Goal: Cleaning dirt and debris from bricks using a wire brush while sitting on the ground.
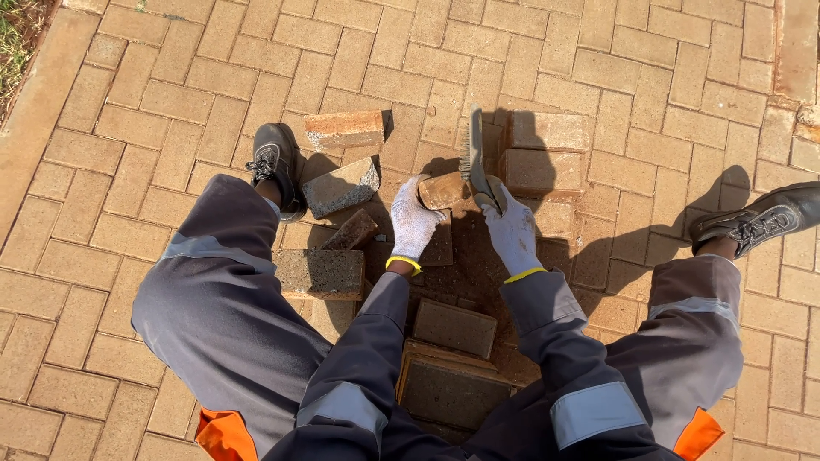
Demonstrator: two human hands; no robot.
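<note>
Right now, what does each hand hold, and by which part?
The left hand grips a paving brick by its near end. The right hand holds a wire brush by its handle, bristles beside the brick.

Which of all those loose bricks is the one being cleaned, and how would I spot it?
Start at the dug-out gap in the paving between the seated person's legs. Just above it are two white-gloved hands: the left hand grips a tan paving brick, while the right hand holds a wire brush against it. It is the only brick held off the ground; the others lie flat.
</note>
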